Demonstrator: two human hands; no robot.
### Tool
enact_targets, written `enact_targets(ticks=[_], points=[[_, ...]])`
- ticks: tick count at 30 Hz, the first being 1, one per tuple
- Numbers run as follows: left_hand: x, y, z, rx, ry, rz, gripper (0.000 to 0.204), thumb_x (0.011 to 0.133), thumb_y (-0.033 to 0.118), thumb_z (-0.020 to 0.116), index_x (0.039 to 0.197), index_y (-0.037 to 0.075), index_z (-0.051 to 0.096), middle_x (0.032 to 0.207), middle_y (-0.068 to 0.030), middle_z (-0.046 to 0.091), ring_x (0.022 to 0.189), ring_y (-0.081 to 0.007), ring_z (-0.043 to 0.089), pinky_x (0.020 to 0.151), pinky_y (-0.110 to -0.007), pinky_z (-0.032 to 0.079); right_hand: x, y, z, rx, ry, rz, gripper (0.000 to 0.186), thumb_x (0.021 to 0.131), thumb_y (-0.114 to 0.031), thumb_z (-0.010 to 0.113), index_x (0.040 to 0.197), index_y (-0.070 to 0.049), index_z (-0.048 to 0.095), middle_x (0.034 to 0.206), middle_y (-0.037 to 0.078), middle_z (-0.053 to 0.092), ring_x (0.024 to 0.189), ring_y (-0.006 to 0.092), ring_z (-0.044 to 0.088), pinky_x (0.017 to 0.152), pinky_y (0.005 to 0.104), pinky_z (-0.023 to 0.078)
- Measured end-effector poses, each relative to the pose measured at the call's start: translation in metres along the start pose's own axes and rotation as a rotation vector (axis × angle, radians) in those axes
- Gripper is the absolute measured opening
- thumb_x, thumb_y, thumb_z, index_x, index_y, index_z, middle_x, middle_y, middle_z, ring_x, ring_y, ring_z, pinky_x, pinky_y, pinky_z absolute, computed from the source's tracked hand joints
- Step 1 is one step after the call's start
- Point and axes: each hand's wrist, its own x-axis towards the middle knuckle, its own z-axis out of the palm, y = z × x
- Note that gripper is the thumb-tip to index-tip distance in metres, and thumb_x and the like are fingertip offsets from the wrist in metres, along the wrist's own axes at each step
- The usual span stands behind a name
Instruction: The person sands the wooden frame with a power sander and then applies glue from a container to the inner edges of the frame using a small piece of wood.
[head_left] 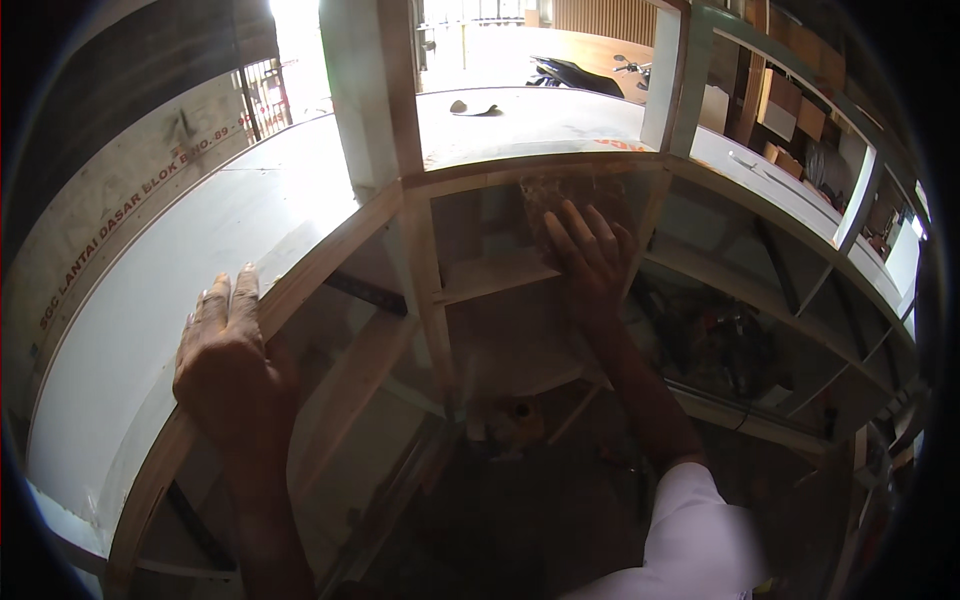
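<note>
My left hand point(228, 350) lies over the edge of a white panel point(130, 310), fingers stretched forward on its surface. Its thumb side is by the pale wooden rail point(320, 245) that lines this edge. My right hand point(592, 245) reaches up into a shaded opening of the wooden frame point(418, 240), its fingers stretched and slightly apart. They rest on a brownish, wrinkled patch point(535, 195) at the back of the opening; whether this is a loose sheet or part of the surface I cannot tell. The right thumb is hidden.
Upright posts point(372, 90) rise from the frame. A small dark curved scrap point(473, 108) lies on the far white surface. Tools and clutter sit in shade below right point(730, 345). A motorcycle point(575, 75) stands beyond, and wood offcuts point(780, 105) lean at the far right.
</note>
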Motion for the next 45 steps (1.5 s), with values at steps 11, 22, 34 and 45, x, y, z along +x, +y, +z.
enact_targets(ticks=[11, 22, 34, 45], points=[[0.002, 0.004, -0.002, 0.019, 0.028, 0.009, 0.047, 0.079, 0.008, 0.064, 0.125, 0.009, 0.072, 0.125, -0.0176, 0.07, 0.115, -0.0338, 0.068, 0.098, -0.044, 0.055, 0.014, -0.012, 0.037, 0.016, 0.066, 0.012, 0.045, 0.086, -0.021, 0.067, 0.131, -0.024, 0.068, 0.144, 0.003, 0.059, 0.131, 0.0257, 0.052, 0.11, 0.0473, 0.035], [0.002, 0.003, -0.004, -0.058, -0.003, 0.029, 0.048, 0.081, 0.012, 0.061, 0.128, 0.005, 0.069, 0.128, -0.0208, 0.067, 0.116, -0.0367, 0.066, 0.1, -0.045, 0.053, -0.042, 0.042, -0.005, 0.001, 0.061, 0.127, 0.042, 0.084, -0.031, 0.075, 0.126, -0.025, 0.071, 0.134, 0.002, 0.065, 0.126, 0.0247, 0.057, 0.109, 0.0477, 0.037], [0.001, 0.008, 0.003, 0.023, -0.034, 0.018, 0.048, 0.084, 0.02, 0.059, 0.13, 0.008, 0.068, 0.126, -0.0177, 0.069, 0.114, -0.0369, 0.068, 0.097, -0.045, 0.055, -0.025, 0.105, 0.046, 0.049, 0.097, 0.046, 0.044, 0.092, -0.008, 0.053, 0.129, -0.028, 0.07, 0.144, 0.007, 0.058, 0.134, 0.0283, 0.052, 0.11, 0.0492, 0.04], [0.001, 0.009, 0.007, 0.063, -0.017, -0.03, 0.048, 0.084, 0.022, 0.058, 0.129, 0.01, 0.07, 0.126, -0.0157, 0.069, 0.111, -0.0368, 0.069, 0.093, -0.044, 0.057, -0.064, 0.105, 0.028, 0.197, 0.025, 0.064, 0.041, 0.088, -0.022, 0.068, 0.129, -0.027, 0.069, 0.139, 0.006, 0.062, 0.126, 0.0266, 0.058, 0.107, 0.047, 0.042]])
